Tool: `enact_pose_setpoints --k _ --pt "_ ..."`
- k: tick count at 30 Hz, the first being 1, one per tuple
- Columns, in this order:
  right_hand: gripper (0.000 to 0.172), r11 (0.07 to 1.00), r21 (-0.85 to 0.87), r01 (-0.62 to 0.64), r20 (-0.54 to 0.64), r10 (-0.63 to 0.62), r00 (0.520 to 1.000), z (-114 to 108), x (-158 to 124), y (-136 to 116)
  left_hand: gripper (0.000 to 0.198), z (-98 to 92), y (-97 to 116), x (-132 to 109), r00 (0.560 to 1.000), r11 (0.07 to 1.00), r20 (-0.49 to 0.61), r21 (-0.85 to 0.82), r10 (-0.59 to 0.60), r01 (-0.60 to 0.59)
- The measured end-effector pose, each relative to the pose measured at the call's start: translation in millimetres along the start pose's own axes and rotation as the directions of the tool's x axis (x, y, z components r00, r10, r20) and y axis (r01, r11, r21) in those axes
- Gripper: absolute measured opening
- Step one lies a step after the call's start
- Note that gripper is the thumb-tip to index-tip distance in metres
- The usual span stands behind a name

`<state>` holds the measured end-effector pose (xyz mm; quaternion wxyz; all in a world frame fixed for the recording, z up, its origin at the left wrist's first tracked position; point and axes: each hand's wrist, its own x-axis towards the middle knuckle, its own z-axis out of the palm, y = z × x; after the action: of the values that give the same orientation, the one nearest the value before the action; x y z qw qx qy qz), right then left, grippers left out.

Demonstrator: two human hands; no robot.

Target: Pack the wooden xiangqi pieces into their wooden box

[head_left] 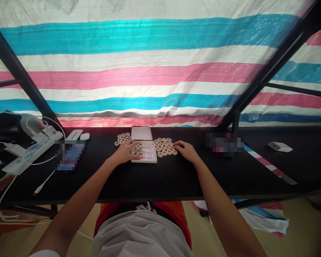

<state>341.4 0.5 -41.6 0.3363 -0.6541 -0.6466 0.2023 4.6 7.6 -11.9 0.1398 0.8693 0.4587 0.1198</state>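
Observation:
A small white box tray (149, 159) with a red grid inside lies on the black table (160, 178), and a few round wooden game pieces sit in its left part. My left hand (126, 150) rests over the tray's left edge, fingers curled on the pieces there. My right hand (185, 149) lies flat, fingertips touching the right cluster of pieces (164, 146). Another cluster of pieces (123, 137) lies to the tray's upper left. The box lid (141, 133) sits just behind the tray.
A white power strip (32, 150) with cables, a white mouse (85, 136) and a blurred item (69, 155) are on the left. A blurred object (224, 144) and a small white box (280, 146) are on the right. Black frame poles (270, 67) rise behind.

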Motion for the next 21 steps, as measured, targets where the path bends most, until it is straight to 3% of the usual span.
enact_pose_setpoints --k 12,21 --pt "0.022 1.0 -0.025 -0.006 0.012 0.007 1.0 -1 1 0 0.082 -6.7 4 1 0.997 0.991 0.037 0.12 -0.063 0.058" --pt "0.022 1.0 -0.024 -0.018 0.008 0.018 1.0 -1 0 -2 0.079 -11.6 11 4 0.997 0.984 -0.008 0.164 -0.074 0.074"
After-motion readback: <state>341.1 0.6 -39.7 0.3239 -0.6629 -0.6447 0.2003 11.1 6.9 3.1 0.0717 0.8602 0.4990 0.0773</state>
